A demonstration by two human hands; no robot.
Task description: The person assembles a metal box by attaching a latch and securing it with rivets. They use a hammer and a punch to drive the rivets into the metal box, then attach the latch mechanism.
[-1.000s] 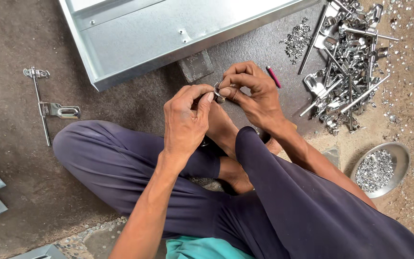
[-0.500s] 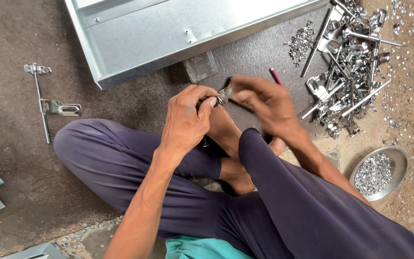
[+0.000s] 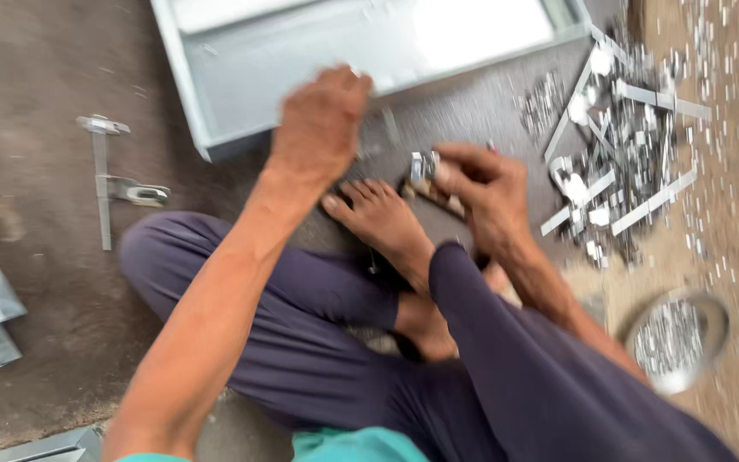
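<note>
The right hand (image 3: 482, 192) pinched a small, shiny silver metal fitting (image 3: 422, 166) between thumb and fingertips, just beyond the bare foot (image 3: 382, 218) near the middle of the floor (image 3: 36, 77). The blurred left hand (image 3: 322, 120) reached far toward the grey sheet-metal tray (image 3: 301, 51); whether its fingers were clenched could not be told. A pile of metal brackets (image 3: 617, 162) lay right, a steel bowl of small parts (image 3: 677, 338) nearer.
</note>
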